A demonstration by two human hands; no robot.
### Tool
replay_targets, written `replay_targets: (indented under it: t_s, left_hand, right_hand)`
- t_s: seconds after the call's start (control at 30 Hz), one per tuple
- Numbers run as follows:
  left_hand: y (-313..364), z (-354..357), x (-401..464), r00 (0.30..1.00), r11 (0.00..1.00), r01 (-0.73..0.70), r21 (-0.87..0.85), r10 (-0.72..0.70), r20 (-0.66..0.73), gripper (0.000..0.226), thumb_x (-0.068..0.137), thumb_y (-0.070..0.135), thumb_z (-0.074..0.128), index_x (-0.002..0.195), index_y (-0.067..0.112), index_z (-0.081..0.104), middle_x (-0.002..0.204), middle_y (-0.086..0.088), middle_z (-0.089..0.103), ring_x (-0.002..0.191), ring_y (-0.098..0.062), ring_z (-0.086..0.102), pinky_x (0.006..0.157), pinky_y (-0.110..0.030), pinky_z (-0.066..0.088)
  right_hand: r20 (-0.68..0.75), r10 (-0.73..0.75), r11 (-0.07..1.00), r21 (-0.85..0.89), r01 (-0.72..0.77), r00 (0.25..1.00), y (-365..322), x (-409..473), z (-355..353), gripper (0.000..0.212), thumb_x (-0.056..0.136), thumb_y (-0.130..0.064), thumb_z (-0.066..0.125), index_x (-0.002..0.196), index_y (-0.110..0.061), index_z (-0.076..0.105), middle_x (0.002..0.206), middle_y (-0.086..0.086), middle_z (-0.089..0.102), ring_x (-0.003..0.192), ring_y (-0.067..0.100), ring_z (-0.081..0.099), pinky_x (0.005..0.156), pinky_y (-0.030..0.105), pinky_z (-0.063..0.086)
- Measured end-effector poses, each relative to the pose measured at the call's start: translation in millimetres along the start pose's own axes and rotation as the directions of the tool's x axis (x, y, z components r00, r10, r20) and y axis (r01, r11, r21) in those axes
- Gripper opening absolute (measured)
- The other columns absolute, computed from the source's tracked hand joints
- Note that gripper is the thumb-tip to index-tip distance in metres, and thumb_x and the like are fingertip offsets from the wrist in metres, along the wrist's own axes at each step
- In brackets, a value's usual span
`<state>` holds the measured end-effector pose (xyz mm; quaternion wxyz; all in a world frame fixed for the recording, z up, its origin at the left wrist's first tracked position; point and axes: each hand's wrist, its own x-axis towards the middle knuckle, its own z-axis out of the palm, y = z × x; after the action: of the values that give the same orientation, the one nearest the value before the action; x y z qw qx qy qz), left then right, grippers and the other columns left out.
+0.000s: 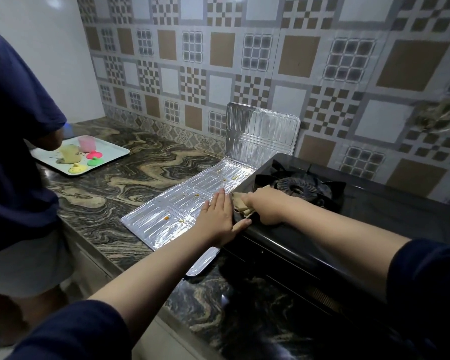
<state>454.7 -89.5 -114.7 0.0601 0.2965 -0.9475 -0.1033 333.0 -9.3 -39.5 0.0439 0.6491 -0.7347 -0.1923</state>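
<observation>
A folded silver foil splash guard (182,201) lies flat on the marble counter, with one panel (260,128) standing against the tiled wall. My left hand (218,219) presses flat on the foil with straight fingers, its thumb against the stove's edge. My right hand (265,206) grips a crumpled beige cloth (240,202) on the left edge of the black gas stove (361,211), next to the burner (296,188). A few yellow-orange stains dot the foil.
At the far left, another person in a dark blue top stands at a white tray (115,152) that holds coloured dough shapes and a pink cup (86,143). The dark marble counter (102,201) runs along the patterned tile wall.
</observation>
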Motion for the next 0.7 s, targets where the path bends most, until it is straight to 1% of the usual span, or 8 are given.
replay_targets:
  t_s: [0.2, 0.3, 0.37, 0.43, 0.57, 0.7]
  left_hand:
    - [-1, 1, 1, 1.000, 1.000, -0.003, -0.002, 0.003, -0.002, 0.095, 0.091, 0.067, 0.029, 0.152, 0.002, -0.003, 0.160, -0.016, -0.012, 0.149, -0.026, -0.008, 0.119, -0.043, -0.001]
    - [-3, 2, 2, 1.000, 1.000, -0.010, 0.003, 0.010, -0.008, 0.095, 0.091, 0.067, 0.028, 0.152, 0.002, -0.005, 0.160, -0.016, -0.012, 0.148, -0.027, -0.008, 0.119, -0.043, -0.001]
    - [-3, 3, 2, 1.000, 1.000, -0.010, 0.011, 0.010, -0.010, 0.095, 0.091, 0.068, 0.028, 0.152, 0.002, -0.005, 0.160, -0.016, -0.011, 0.148, -0.027, -0.008, 0.118, -0.043, -0.001]
    - [-3, 3, 3, 1.000, 1.000, -0.009, 0.013, 0.009, -0.010, 0.096, 0.091, 0.068, 0.027, 0.151, 0.001, -0.004, 0.160, -0.017, -0.011, 0.149, -0.027, -0.007, 0.118, -0.043, -0.001]
    - [-3, 2, 2, 1.000, 1.000, -0.013, 0.016, 0.013, -0.007, 0.094, 0.091, 0.067, 0.028, 0.152, 0.002, -0.004, 0.160, -0.017, -0.010, 0.149, -0.027, -0.007, 0.118, -0.043, -0.001]
    - [-3, 2, 1, 1.000, 1.000, -0.014, 0.010, 0.014, -0.015, 0.095, 0.091, 0.067, 0.029, 0.152, 0.001, -0.002, 0.160, -0.017, -0.009, 0.149, -0.027, -0.005, 0.118, -0.043, -0.001]
  right_hand:
    - [0.023, -0.002, 0.997, 0.073, 0.000, 1.000, 6, -21, 5, 0.033, 0.079, -0.006, 0.052, 0.111, -0.009, 0.054, 0.104, 0.017, 0.061, 0.097, 0.036, 0.060, 0.079, 0.037, 0.050]
    - [0.043, 0.023, 0.995, 0.101, -0.027, 0.999, 5, -32, 4, 0.031, 0.080, -0.004, 0.052, 0.110, -0.009, 0.056, 0.100, 0.017, 0.061, 0.095, 0.036, 0.060, 0.071, 0.033, 0.044]
    - [0.041, 0.030, 0.993, 0.110, -0.034, 0.999, 4, -40, 4, 0.030, 0.078, -0.003, 0.051, 0.108, -0.009, 0.058, 0.097, 0.016, 0.061, 0.094, 0.036, 0.060, 0.072, 0.034, 0.045]
    - [0.043, 0.036, 0.991, 0.130, -0.042, 0.998, 5, -45, 6, 0.032, 0.077, -0.003, 0.051, 0.108, -0.009, 0.058, 0.095, 0.015, 0.060, 0.094, 0.036, 0.059, 0.077, 0.036, 0.049]
    - [0.029, 0.033, 0.989, 0.141, -0.037, 0.999, 4, -52, 11, 0.039, 0.077, -0.005, 0.050, 0.115, -0.013, 0.056, 0.107, 0.016, 0.063, 0.099, 0.036, 0.060, 0.086, 0.039, 0.051]
    - [0.032, 0.023, 0.989, 0.148, -0.027, 0.999, 10, -62, 19, 0.047, 0.077, -0.003, 0.048, 0.123, -0.015, 0.053, 0.117, 0.011, 0.061, 0.103, 0.033, 0.058, 0.084, 0.036, 0.049]
